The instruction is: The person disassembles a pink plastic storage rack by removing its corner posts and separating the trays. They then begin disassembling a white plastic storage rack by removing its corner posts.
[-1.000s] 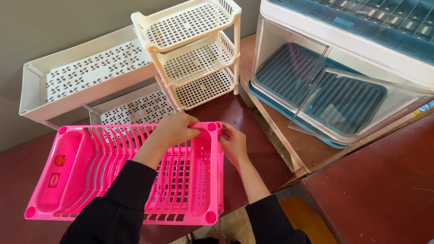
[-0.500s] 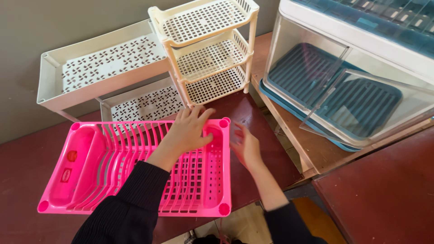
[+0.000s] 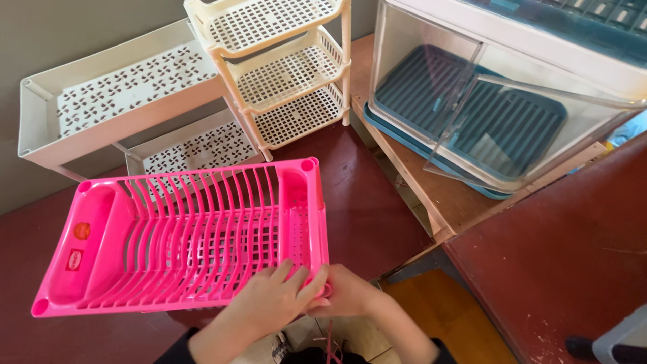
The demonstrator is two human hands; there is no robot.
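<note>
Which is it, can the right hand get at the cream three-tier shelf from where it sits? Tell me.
Probably yes, with a long reach. The right hand is at the pink dish rack's near corner; bare dark red tabletop lies between it and the cream three-tier shelf.

A dish rack (image 3: pixel 182 236) is set on the tabletop (image 3: pixel 364 202). Its near right corner is touched by the left hand (image 3: pixel 273 303) and the right hand (image 3: pixel 347 296), placed side by side. Behind it, a tiered shelf (image 3: pixel 283 74) is stood, with two trays (image 3: pixel 114 101) to its left. A lidded drainer box (image 3: pixel 499 101) is placed to the right.
</note>
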